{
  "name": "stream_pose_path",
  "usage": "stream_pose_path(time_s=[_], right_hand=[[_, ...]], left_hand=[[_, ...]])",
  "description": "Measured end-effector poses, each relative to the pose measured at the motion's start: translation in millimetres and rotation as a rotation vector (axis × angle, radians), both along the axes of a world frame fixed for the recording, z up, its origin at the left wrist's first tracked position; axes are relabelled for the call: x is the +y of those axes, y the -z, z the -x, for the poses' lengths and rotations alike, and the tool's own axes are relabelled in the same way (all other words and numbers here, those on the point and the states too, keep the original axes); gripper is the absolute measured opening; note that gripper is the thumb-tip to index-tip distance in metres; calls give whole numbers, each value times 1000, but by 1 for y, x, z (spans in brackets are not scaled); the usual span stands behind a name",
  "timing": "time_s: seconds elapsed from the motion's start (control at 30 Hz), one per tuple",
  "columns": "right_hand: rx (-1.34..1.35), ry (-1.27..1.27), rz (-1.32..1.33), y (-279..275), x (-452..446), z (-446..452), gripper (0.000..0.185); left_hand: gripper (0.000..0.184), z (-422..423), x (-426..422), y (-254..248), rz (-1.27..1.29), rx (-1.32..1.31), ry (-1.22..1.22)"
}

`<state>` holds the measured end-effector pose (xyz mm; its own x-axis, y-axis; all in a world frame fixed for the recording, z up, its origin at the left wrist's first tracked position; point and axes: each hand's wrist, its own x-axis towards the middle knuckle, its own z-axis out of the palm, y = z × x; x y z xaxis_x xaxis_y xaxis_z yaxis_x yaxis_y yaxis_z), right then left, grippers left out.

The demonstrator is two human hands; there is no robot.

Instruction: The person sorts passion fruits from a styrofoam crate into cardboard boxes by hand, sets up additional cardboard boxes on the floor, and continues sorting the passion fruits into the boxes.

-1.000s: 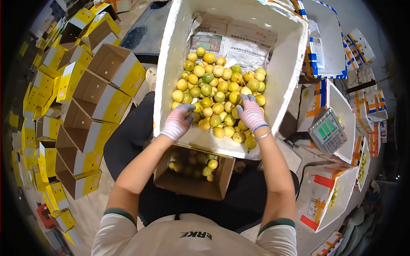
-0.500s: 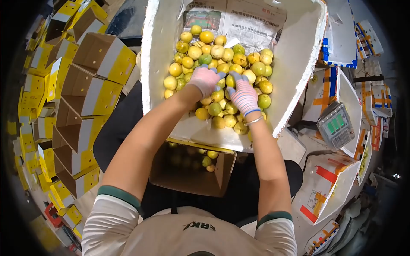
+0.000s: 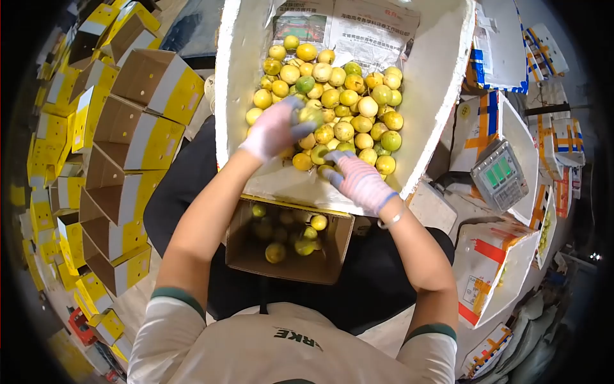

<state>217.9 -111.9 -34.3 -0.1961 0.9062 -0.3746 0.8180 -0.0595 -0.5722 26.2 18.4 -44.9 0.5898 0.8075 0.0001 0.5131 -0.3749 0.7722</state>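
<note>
Passion fruit point(image 3: 311, 116) gripped by left hand point(image 3: 270, 131) — slack fingertips could drop it; right hand point(image 3: 364, 182) curled, hold unclear — nudged pile point(image 3: 348, 97) might roll.

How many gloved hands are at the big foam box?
2. The left hand is over the left part of the fruit; the right hand is by the near rim of the foam box.

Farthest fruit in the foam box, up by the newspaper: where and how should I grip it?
Come from above, fingertips around the upper sides of the fruit. It is round, neighbours crowd its near side, and its far side faces the newspaper, leaving finger room there.
</note>
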Motion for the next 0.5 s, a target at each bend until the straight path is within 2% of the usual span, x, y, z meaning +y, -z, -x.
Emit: stream_pose_path(time_s=[0.03,0.1,0.13,0.17,0.2,0.27,0.3,0.37,0.4,0.43,0.5], right_hand=[[-26,21,-32,15,4,2,40],[-157,30,-62,39,7,16,46],[-244,21,-107,47,8,26,49],[-330,10,-150,55,8,34,51],[-339,14,-157,61,11,41,54],[-381,3,-81,66,22,46,54],[-397,-24,27,63,30,46,52],[-430,16,-101,92,32,49,46],[-419,50,-46,101,35,52,44],[-419,54,-52,91,35,51,44],[-367,-83,-75,66,26,47,35]], left_hand=[[39,16,-12,-20,203,73,9],[43,48,-41,-24,324,137,64],[50,60,-50,-15,127,238,330],[53,70,-61,-11,445,301,362],[52,72,-69,-15,475,369,360],[54,59,-71,-21,391,354,250],[57,60,-66,15,243,340,173],[56,44,-46,19,247,425,70],[54,34,-40,29,182,454,-24],[54,29,-30,36,175,454,-24],[55,24,-11,49,198,462,159]])
